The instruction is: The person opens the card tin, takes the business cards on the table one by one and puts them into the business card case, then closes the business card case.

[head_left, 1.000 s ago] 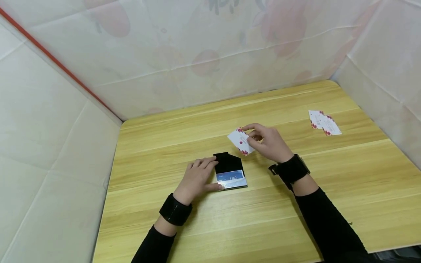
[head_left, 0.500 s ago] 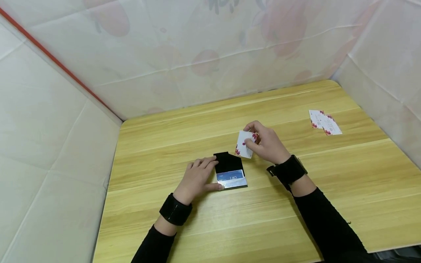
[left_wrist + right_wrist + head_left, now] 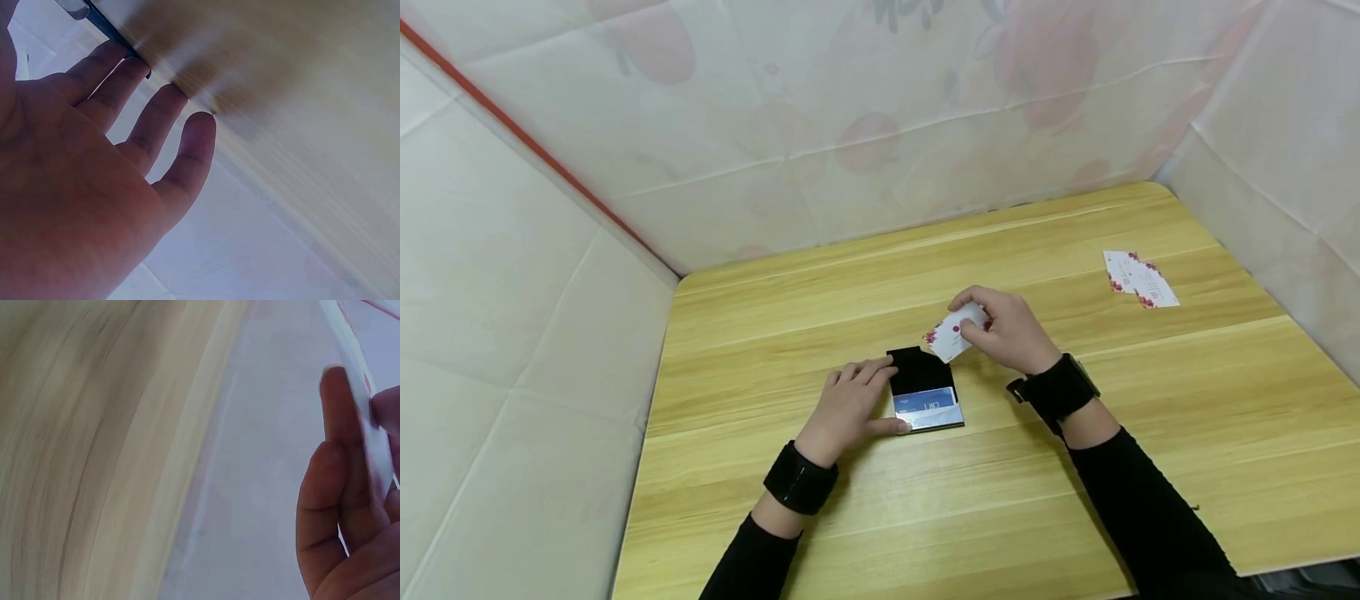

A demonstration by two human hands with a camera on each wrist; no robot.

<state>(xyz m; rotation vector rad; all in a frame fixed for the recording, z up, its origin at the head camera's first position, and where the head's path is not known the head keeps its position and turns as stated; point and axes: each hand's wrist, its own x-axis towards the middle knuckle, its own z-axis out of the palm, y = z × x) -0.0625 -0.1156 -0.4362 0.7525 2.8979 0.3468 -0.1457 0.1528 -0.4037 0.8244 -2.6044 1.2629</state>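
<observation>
A black card holder (image 3: 917,373) lies opened on the table, with a blue card (image 3: 925,401) in its silvery lower part. My left hand (image 3: 846,408) rests at its left side, thumb on the lower corner, index finger at the upper flap. In the left wrist view, gently bent fingers (image 3: 159,122) reach the holder's dark edge and the table. Just above and right of the flap, my right hand (image 3: 1006,327) pinches a white card with pink flowers (image 3: 951,339) between thumb and fingers. The right wrist view catches this card edge-on.
Two overlapping white flowered cards (image 3: 1138,279) lie at the right rear of the wooden table (image 3: 760,333). Pale fabric walls (image 3: 865,167) stand behind the table and on both sides. Each wrist wears a black band.
My right hand has turned the flowered card about and brought it slightly lower, its lower corner now over the flap's edge. The left hand and the holder stay put.
</observation>
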